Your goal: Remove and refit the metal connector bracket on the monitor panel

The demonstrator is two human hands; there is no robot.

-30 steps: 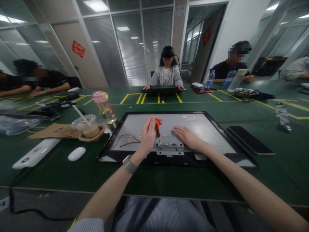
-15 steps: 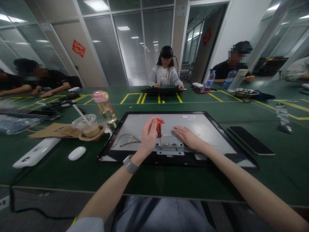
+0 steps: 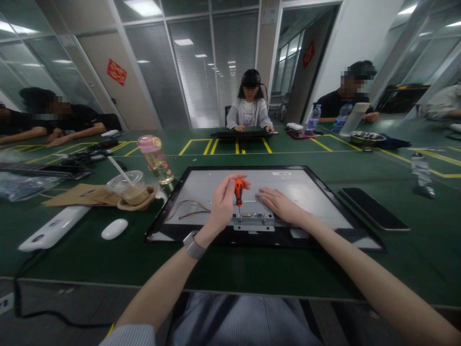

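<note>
A monitor panel (image 3: 302, 192) with a grey metal back and black frame lies flat on the table before me. My left hand (image 3: 224, 198) holds an orange and black screwdriver (image 3: 239, 191) upright, its shaft pointing down to the left end of a metal port bracket (image 3: 254, 222). Whether the tip sits in a screw is too small to tell. My right hand (image 3: 279, 205) rests flat on the panel just right of the bracket, fingers stretched out. Thin cables (image 3: 192, 213) lie on the panel left of my left hand.
Left of the panel are a white mouse (image 3: 114, 229), a white power strip (image 3: 54, 229), an iced drink cup (image 3: 127, 185) and a pink-lidded bottle (image 3: 156, 158). A phone (image 3: 372, 209) lies to the right. Across the table a person (image 3: 248, 108) works at another panel.
The screwdriver handle has turned and shifted slightly right in my left hand, whose fingers have opened a little around it. My right hand stays put. The person opposite has leaned slightly.
</note>
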